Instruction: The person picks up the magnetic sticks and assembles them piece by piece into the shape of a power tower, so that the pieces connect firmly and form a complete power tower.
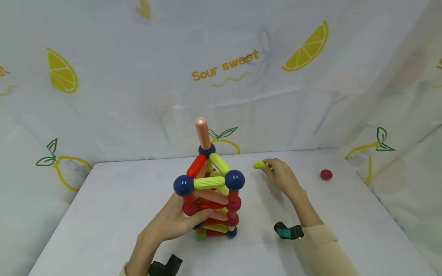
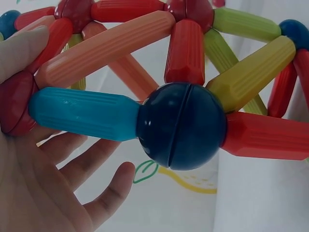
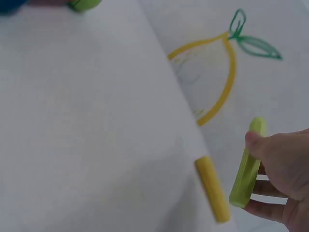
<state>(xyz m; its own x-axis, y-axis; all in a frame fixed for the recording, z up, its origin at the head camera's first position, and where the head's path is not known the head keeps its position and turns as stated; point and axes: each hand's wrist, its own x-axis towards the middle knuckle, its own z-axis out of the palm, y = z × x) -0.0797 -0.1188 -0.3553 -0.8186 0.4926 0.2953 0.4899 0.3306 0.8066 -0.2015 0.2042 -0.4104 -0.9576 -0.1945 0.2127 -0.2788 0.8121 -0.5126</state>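
Note:
A tall tower of magnetic sticks and balls (image 1: 209,183) stands at the middle of the head view, mostly red, orange and lime, with one orange stick (image 1: 203,134) upright on its top blue ball. Against its left side, my left hand (image 1: 169,224) grips it, the thumb across the front. Close up in the left wrist view are a blue stick (image 2: 84,113) and a dark blue ball (image 2: 181,126). Toward the far side of the table, my right hand (image 1: 281,176) pinches a lime green magnetic stick (image 3: 248,169). Beside it, a yellow stick (image 3: 212,189) lies on the table.
A red ball (image 1: 326,174) lies on the right part of the white table (image 1: 121,207). A white curtain with printed lemons (image 1: 221,103) hangs behind the far edge and along both sides.

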